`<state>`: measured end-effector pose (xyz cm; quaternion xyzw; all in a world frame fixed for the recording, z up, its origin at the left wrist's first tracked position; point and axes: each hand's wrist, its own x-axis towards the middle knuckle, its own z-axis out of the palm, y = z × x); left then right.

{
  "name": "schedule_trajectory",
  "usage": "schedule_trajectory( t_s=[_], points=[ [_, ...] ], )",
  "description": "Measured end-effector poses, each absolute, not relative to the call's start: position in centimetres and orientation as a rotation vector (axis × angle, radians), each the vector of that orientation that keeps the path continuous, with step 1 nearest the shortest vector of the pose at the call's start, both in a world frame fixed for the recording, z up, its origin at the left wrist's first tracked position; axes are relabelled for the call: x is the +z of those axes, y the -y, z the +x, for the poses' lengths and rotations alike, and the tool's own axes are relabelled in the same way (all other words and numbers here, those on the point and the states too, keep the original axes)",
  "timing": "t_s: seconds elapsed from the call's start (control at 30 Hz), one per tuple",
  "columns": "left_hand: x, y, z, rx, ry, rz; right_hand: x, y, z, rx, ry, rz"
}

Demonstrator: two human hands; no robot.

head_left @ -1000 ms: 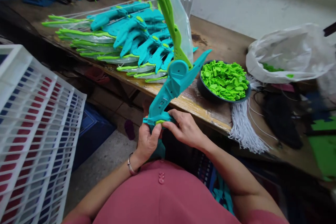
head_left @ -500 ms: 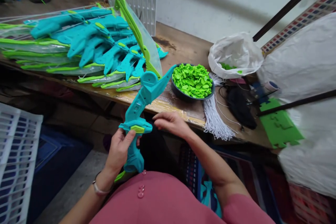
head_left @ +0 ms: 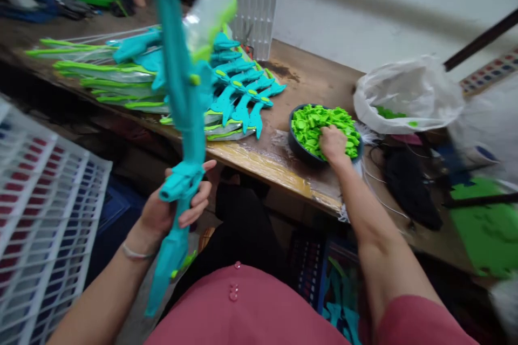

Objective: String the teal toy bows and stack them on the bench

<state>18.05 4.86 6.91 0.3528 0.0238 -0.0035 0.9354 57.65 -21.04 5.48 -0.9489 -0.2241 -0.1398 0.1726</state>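
Note:
My left hand (head_left: 178,205) is wrapped round the grip of a turquoise toy bow (head_left: 194,135). The bow is held nearly upright and turned edge-on, blurred towards its top, where a lime-green limb with a clear sheet shows. My right hand (head_left: 334,143) is in a dark round bowl (head_left: 301,152) heaped with small lime-green plastic pieces (head_left: 309,124). Its fingers are curled down into the heap, and the fingertips are hidden among the pieces.
More turquoise and green toy bows (head_left: 238,86) lie in an overlapping row on the wooden table (head_left: 259,164). A white plastic bag (head_left: 408,97) holds green pieces. White strings and a green foam mat (head_left: 481,226) are at the right. A white crate (head_left: 44,210) stands at the left.
My right hand has moved from beside the bow into the bowl of green pieces. My left hand has turned the bow edge-on and brought it more upright, to the left. The view has shifted.

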Motion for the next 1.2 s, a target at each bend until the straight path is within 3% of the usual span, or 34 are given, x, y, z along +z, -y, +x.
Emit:
schedule_trajectory(
  t_s=[0.4, 0.63, 0.83, 1.2],
  points=[
    [5.9, -3.9, 17.1, 0.035, -0.057, 0.722, 5.4, 22.5, 57.5, -0.664, 0.626, -2.287],
    [6.7, -3.6, 17.8, 0.021, -0.028, 0.783, 8.7, 16.9, 42.7, 0.218, 0.584, -1.525],
    [6.9, -5.6, 18.0, -0.12, -0.028, 1.064, 11.1, 14.3, 32.5, 0.282, 0.804, -1.336],
    [8.5, -3.2, 16.7, -0.337, -0.015, 1.126, 10.8, 13.9, 28.5, -0.359, 1.41, -1.453]
  ],
)
